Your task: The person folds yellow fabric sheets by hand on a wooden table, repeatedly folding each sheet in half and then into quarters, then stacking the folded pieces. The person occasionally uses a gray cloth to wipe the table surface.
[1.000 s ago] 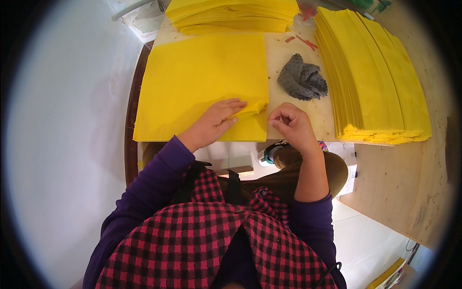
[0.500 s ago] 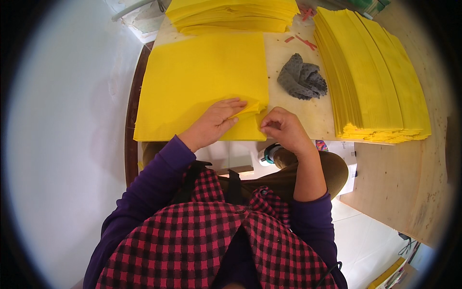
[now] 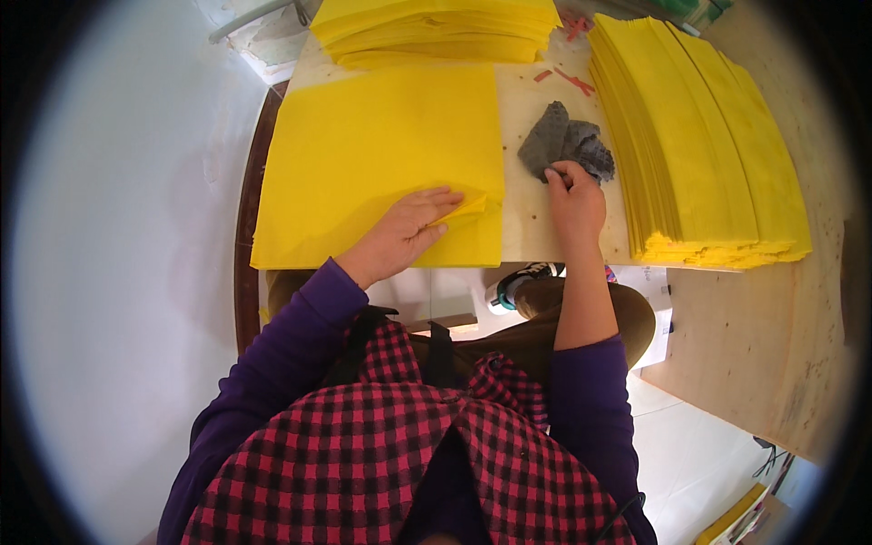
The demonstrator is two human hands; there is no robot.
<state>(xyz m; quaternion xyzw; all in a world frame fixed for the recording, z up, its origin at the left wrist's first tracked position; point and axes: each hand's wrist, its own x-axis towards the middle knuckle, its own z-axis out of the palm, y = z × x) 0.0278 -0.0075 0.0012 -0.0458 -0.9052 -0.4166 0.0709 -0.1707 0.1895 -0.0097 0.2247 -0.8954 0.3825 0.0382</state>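
The yellow sheets (image 3: 372,136) lie as a broad, flat pile on the near left part of the worktop (image 3: 527,227), with their front side along its near edge. At their near right corner a small fold (image 3: 470,207) stands up, running out from between the thumb and fingers of the left hand (image 3: 413,225). That hand rests palm down, its grip relaxed and spread rather than clasped around anything; steady, light pressure from the flat fingers seems right here, enough to stop the top layers sliding without creasing them further. Just right of the pile, the right hand (image 3: 577,200) has its fingertips at the near edge of a crumpled grey cloth (image 3: 548,145). Its thumb and fingers are drawn together, but whether that grip pinches the cloth or only presses on it, I cannot tell. A short, gentle touch would probably serve best, so that the cloth does not drag toward the sheets. Farther out, the tall yellow stack (image 3: 699,136) on the right calls for some elbow care; the red strips (image 3: 574,84) and the far yellow pile (image 3: 436,32) lie beyond both hands.
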